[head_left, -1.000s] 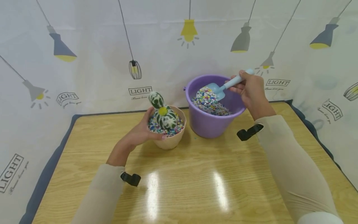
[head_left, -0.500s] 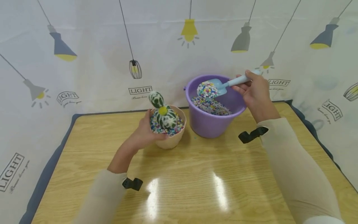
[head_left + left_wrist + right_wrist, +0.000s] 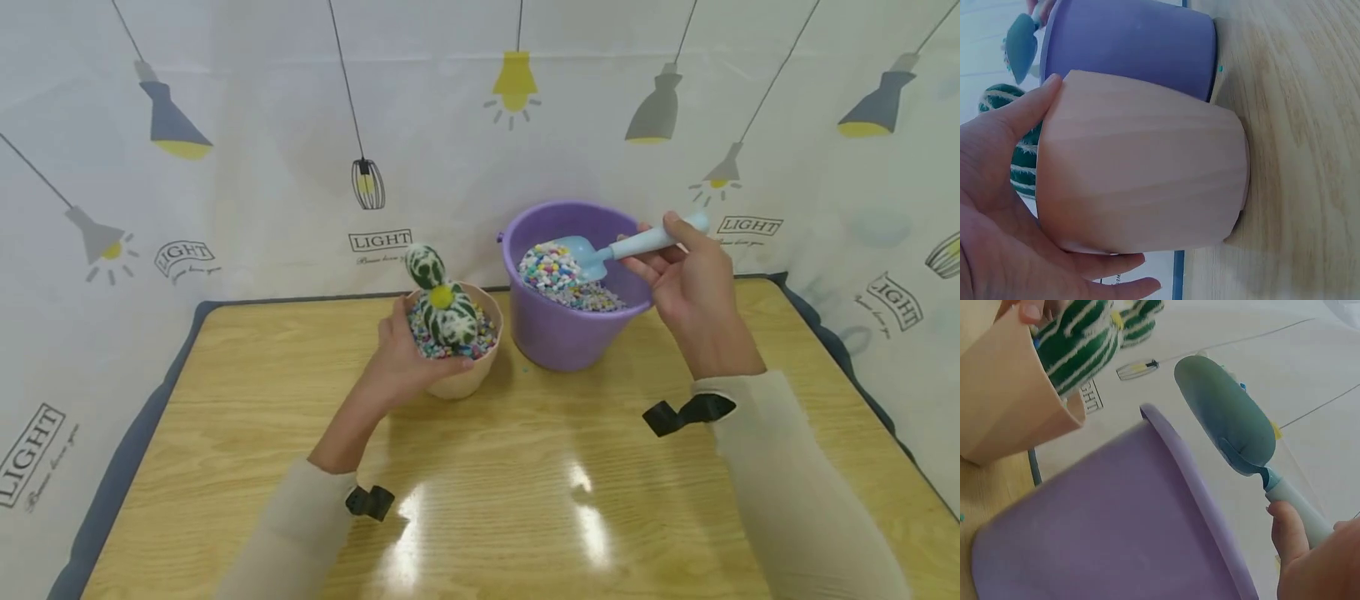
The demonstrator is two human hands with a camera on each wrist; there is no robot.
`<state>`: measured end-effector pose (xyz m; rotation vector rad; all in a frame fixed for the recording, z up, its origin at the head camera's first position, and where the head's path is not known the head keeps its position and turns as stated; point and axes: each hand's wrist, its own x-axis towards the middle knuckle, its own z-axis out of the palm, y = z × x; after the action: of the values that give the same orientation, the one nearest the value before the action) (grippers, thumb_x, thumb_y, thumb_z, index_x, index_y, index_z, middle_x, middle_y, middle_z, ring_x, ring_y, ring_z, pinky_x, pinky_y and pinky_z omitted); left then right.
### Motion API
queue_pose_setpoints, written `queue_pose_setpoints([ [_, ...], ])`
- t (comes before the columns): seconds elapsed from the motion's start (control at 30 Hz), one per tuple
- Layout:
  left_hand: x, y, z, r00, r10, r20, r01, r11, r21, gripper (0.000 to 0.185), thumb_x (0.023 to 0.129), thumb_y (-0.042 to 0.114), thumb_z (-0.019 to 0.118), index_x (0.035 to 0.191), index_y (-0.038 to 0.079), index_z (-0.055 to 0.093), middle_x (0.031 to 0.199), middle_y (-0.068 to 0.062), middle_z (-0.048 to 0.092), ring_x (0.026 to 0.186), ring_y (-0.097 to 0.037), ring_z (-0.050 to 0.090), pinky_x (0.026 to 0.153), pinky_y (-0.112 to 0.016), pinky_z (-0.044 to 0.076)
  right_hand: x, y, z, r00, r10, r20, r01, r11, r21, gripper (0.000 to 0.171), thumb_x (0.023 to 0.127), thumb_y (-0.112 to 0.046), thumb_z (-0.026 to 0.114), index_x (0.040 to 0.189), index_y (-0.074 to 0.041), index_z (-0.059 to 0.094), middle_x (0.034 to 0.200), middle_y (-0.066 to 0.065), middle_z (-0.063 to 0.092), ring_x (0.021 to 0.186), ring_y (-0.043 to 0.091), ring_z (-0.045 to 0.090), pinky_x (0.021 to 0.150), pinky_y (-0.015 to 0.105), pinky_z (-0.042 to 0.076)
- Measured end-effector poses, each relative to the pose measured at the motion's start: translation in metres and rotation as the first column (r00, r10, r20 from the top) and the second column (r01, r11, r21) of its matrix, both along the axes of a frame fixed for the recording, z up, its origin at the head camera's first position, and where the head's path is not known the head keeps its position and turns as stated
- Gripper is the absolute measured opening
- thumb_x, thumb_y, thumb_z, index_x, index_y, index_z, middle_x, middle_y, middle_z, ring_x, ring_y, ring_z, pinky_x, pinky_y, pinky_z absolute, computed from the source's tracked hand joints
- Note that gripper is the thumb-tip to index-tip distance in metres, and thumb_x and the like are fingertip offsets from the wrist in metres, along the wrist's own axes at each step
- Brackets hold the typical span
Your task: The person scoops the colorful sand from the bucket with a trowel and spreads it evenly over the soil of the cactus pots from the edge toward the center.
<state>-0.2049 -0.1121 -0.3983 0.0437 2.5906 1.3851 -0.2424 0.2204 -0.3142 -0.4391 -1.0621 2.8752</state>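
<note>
My left hand (image 3: 401,362) grips the rim of a pale peach flower pot (image 3: 1141,162), thumb at the near edge and fingers round its left side. A green-and-white cactus (image 3: 448,323) with a yellow flower stands in the pot amid colourful pebbles. In my right hand (image 3: 697,292) is the handle of a light blue trowel (image 3: 1225,412). Its blade carries a heap of multicoloured pebbles (image 3: 549,262). The right wrist view has the trowel raised over the rim of a purple bucket (image 3: 551,333). More pebbles (image 3: 592,297) lie inside the bucket.
Pot and bucket stand side by side on a wooden table (image 3: 480,475), near its back edge. Behind them rises a white backdrop (image 3: 442,125) printed with hanging lamps. One small pebble (image 3: 525,370) lies on the table before the bucket.
My right hand has shifted right and toward me, drawing the loaded trowel up from the pebbles in the bucket. My left hand has slid slightly right along the pot's near side.
</note>
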Motion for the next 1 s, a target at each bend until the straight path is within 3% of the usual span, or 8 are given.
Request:
queue_pose_setpoints([
  [0.2,-0.005,-0.008,-0.001,0.997,-0.072,-0.030,0.074,0.994,0.082,0.121,0.067,0.033,0.089,0.154,0.013,0.008,0.148,-0.020,0.025,0.133,-0.036,0.033,0.111,-0.052,0.032,0.019,-0.010,-0.005,0.999,0.019,-0.041,-0.020,0.999,-0.025,0.049,0.091,-0.007,0.067,0.132,-0.012,0.042,0.110,0.019,0.054,0.095,0.040,0.068,0.078,0.050,0.057],
  [0.33,-0.008,-0.011,-0.001,0.995,-0.100,-0.012,0.101,0.986,0.134,0.121,0.066,0.029,0.090,0.155,0.013,0.008,0.146,-0.017,0.029,0.133,-0.033,0.035,0.113,-0.050,0.030,0.029,-0.017,-0.009,0.998,0.025,-0.065,-0.025,1.000,-0.012,0.048,0.091,-0.007,0.067,0.130,-0.007,0.040,0.105,0.018,0.056,0.096,0.040,0.068,0.078,0.049,0.057],
  [0.5,-0.013,-0.016,-0.002,0.987,-0.162,0.011,0.156,0.964,0.216,0.119,0.068,0.023,0.089,0.155,0.015,0.008,0.145,-0.011,0.034,0.132,-0.031,0.038,0.114,-0.048,0.029,0.037,-0.025,-0.015,0.997,0.031,-0.069,-0.033,0.999,-0.027,0.035,0.091,-0.006,0.067,0.117,-0.004,0.044,0.094,0.018,0.062,0.087,0.036,0.071,0.075,0.046,0.058],
  [0.77,-0.019,-0.027,-0.005,0.972,-0.225,0.065,0.202,0.946,0.252,0.123,0.070,0.022,0.087,0.156,0.023,0.000,0.156,-0.006,0.021,0.139,-0.031,0.029,0.118,-0.050,0.019,0.048,-0.035,-0.022,0.998,0.026,-0.065,-0.029,0.998,-0.058,0.032,0.091,-0.004,0.066,0.115,-0.006,0.045,0.087,0.017,0.065,0.081,0.033,0.071,0.074,0.048,0.058],
  [1.0,-0.022,-0.031,-0.006,0.962,-0.260,0.082,0.227,0.932,0.283,0.124,0.069,0.017,0.086,0.157,0.024,-0.001,0.158,-0.007,0.019,0.142,-0.032,0.024,0.119,-0.050,0.015,0.059,-0.044,-0.026,0.998,-0.010,-0.065,0.008,0.999,-0.031,0.030,0.090,-0.006,0.068,0.113,-0.005,0.047,0.083,0.015,0.067,0.073,0.028,0.071,0.074,0.046,0.058],
])
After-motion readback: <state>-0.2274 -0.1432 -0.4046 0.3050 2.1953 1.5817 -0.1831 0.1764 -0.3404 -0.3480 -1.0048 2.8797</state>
